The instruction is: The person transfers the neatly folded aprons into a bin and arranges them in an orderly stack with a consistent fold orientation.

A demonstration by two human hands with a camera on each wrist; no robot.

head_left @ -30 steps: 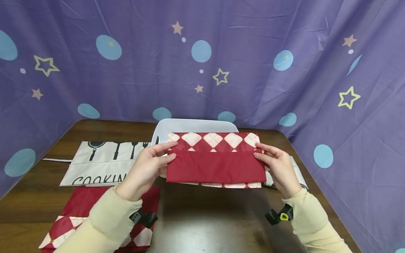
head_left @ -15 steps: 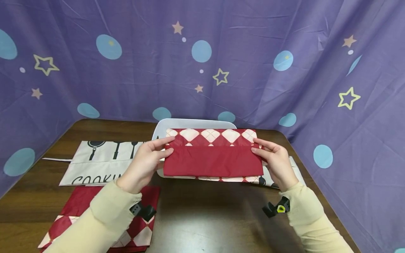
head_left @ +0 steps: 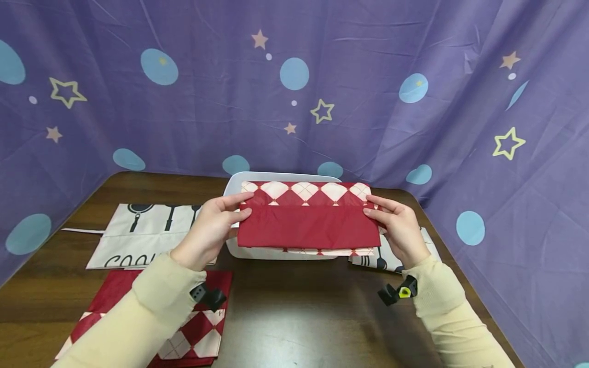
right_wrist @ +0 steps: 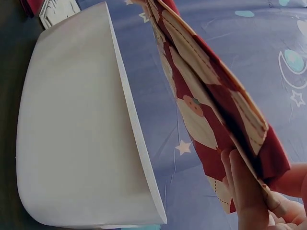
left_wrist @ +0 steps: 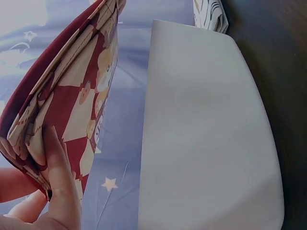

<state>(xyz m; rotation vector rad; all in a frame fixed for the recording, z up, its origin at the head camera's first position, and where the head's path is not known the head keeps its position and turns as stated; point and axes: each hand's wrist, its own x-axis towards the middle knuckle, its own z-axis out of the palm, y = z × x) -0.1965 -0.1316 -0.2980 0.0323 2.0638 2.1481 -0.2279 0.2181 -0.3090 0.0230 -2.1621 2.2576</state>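
Note:
A folded red apron [head_left: 308, 225] with a white diamond pattern is held up level between my two hands. My left hand [head_left: 207, 230] pinches its left edge, thumb in front and fingers behind. At the opposite edge my right hand [head_left: 398, 227] grips in the same way. Several folded layers of the apron [left_wrist: 72, 100] show side-on in the left wrist view. Behind and below it stands a white plastic bin [head_left: 280, 254], largely covered by the apron in the head view. Both wrist views show the bin's [right_wrist: 76, 120] outer wall, apart from the apron.
On the left of the wooden table [head_left: 294, 322] lies a folded white cloth [head_left: 138, 235] with black kitchen-utensil prints and a strap. Nearer me is another folded red diamond-patterned cloth [head_left: 198, 337]. A white printed cloth [head_left: 388, 258] lies right of the bin. A purple curtain [head_left: 359, 128] hangs behind.
Both hands have raised the apron and moved it slightly farther away, toward the bin. More of the bin's front and of the right-hand white cloth now shows below it. The grip is unchanged.

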